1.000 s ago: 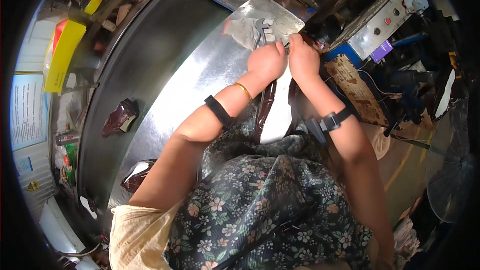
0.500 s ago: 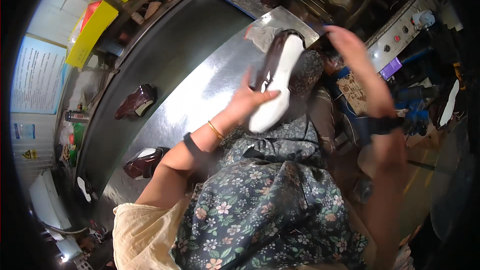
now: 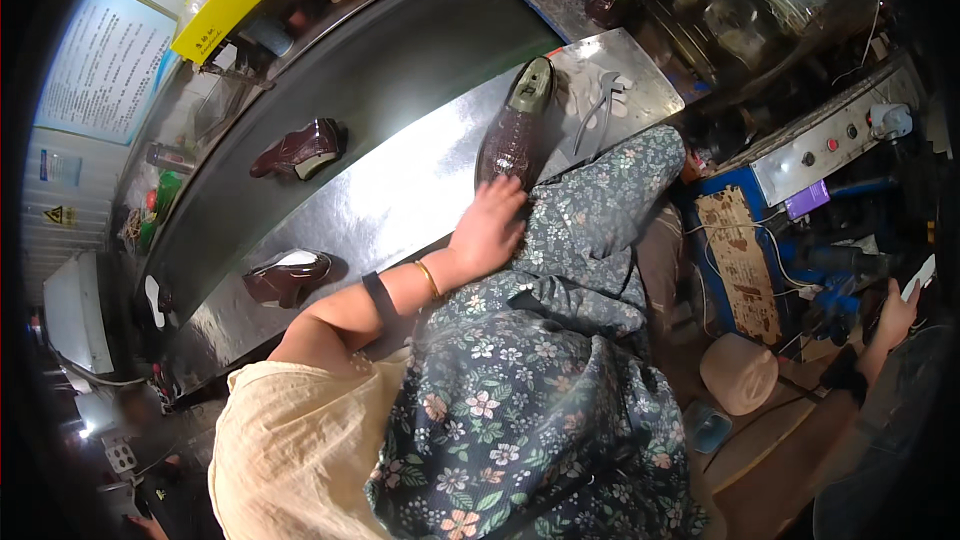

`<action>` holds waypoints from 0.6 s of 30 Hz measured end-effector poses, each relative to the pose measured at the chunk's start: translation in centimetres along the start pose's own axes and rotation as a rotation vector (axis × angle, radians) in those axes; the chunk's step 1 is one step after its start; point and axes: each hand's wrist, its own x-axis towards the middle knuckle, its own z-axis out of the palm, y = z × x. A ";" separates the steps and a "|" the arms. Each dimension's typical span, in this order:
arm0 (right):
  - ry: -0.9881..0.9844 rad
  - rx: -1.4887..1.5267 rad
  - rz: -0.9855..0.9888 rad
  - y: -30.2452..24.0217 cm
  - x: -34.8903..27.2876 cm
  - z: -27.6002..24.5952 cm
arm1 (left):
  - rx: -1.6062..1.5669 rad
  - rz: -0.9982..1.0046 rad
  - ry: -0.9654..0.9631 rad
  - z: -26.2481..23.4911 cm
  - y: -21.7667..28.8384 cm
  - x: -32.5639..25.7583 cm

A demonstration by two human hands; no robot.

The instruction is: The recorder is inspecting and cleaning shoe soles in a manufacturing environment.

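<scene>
A maroon textured shoe (image 3: 518, 125) stands upright on the shiny metal table, its opening pointing away from me. My left hand (image 3: 489, 227) is closed over its toe at the table's near edge. Off at the far right, my right hand (image 3: 890, 320) grips another dark shoe with a white sole (image 3: 918, 277), partly lost in shadow at the picture's rim. Just right of the upright shoe lies a pair of metal pliers (image 3: 598, 115).
On the left, one maroon shoe (image 3: 298, 148) lies on the dark belt (image 3: 400, 50) and another (image 3: 288, 278) on the metal table. To the right is a control panel (image 3: 835, 135) with buttons. A yellow box (image 3: 235, 2) stands upper left.
The shoe by my left hand has gone from showing its white sole to standing upright on the table. My right hand has moved down and right onto another shoe. The pliers now show.
</scene>
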 end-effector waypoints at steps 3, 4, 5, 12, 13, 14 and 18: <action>0.218 0.218 -0.328 -7.9 -6.4 -1.6 | -0.679 0.043 -0.145 -0.9 3.2 1.3; 0.144 0.551 -0.222 -11.0 -9.4 -1.5 | -0.804 0.048 -0.202 -0.9 5.0 2.3; 0.029 0.599 -0.039 -14.0 -12.8 -2.0 | -0.907 0.042 -0.230 -0.9 6.9 3.5; -0.701 1.307 -0.420 -34.1 -31.0 -3.3 | -1.693 -0.311 -0.024 -2.8 15.9 13.8; -0.717 1.408 -0.312 -34.9 -30.7 -3.4 | -2.086 -0.269 -0.114 -3.6 15.1 13.6; -0.792 1.472 -0.270 -35.2 -30.1 -3.5 | -2.014 -0.228 -0.137 -4.5 13.7 13.7; -1.256 1.227 -0.100 -32.4 -28.1 -2.0 | -0.892 0.010 -0.286 -5.6 10.9 9.3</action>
